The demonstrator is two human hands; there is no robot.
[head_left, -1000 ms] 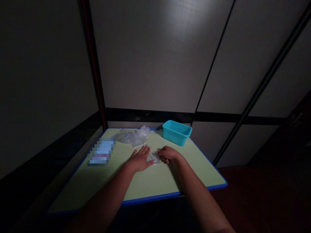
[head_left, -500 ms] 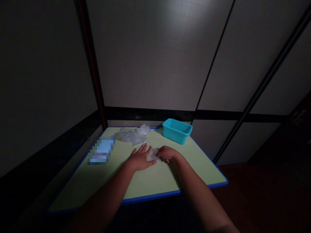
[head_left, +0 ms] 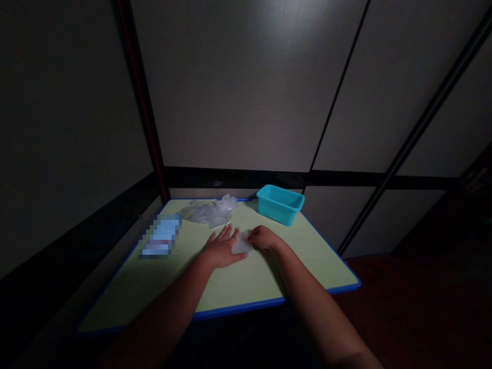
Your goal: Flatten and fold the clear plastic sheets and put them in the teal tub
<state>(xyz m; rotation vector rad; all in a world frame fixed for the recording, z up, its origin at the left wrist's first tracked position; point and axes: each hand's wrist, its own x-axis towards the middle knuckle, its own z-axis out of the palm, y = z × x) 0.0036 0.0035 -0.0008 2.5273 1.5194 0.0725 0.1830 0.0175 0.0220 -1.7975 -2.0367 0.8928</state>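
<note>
A small, pale, see-through plastic bag [head_left: 241, 245] lies flat on the table between my two hands. My left hand [head_left: 223, 252] is spread on the table and presses on the bag's left side, with its thumb along the near edge. My right hand [head_left: 265, 238] is closed, its fingertips pinched at the bag's right edge. Just past my left fingertips is a crumpled heap of clear plastic bags [head_left: 215, 211]. What lies under my right palm is hidden.
The pale yellow-green table [head_left: 238, 292] has a blue rim. A turquoise plastic basket [head_left: 279, 207] stands at the back right. A blurred-out, light blue flat object [head_left: 161, 237] is at the left edge. Grey panels [head_left: 238, 102] rise behind the table.
My right fingers have shifted slightly at the bag's edge, and more of the bag now shows. My left hand stays in place. The whole view has moved a little.
</note>
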